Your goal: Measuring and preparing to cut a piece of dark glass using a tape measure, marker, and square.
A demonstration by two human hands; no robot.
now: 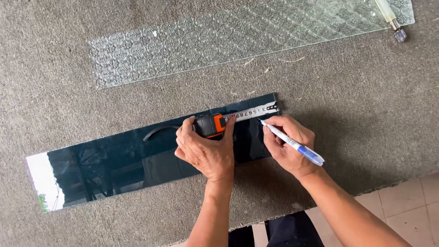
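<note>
While the left hand [205,148] presses a tape measure [210,125] on a dark mirror strip [137,160], the right hand [288,145] marks with a pen [292,144].

The mirror strip lies on a grey carpeted table [343,91]. On the right end of the strip, the left hand's thumb and fingers are closed around the black and orange case, and the white tape blade [256,111] runs from it to the strip's right edge. Just right of the case, the right hand pinches the white pen with the blue cap, and its tip touches the strip below the blade. Beyond the strip, well apart, lies a patterned glass strip [238,36] with a glass cutter [392,20] on its right end.
</note>
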